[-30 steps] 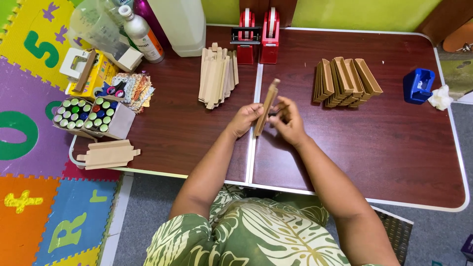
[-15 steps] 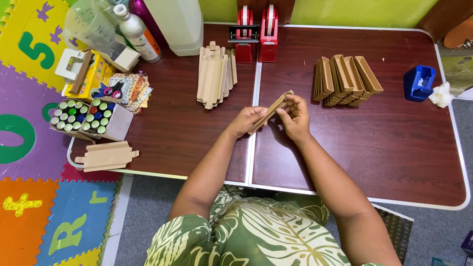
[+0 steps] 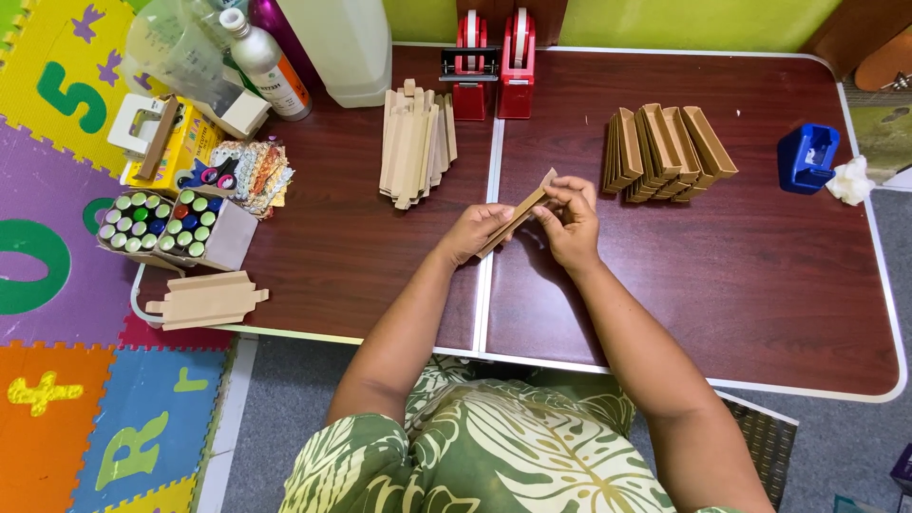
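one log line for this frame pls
left hand: holds cardboard strip | right hand: pinches same strip | flat stack: left | folded trays: right

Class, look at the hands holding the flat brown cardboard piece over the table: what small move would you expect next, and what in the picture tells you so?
Probably folding up a side flap. Both the left hand and right hand pinch the cardboard piece, which looks flat, while the folded trays stacked to the right have raised sides and the flat blanks lie to the left.
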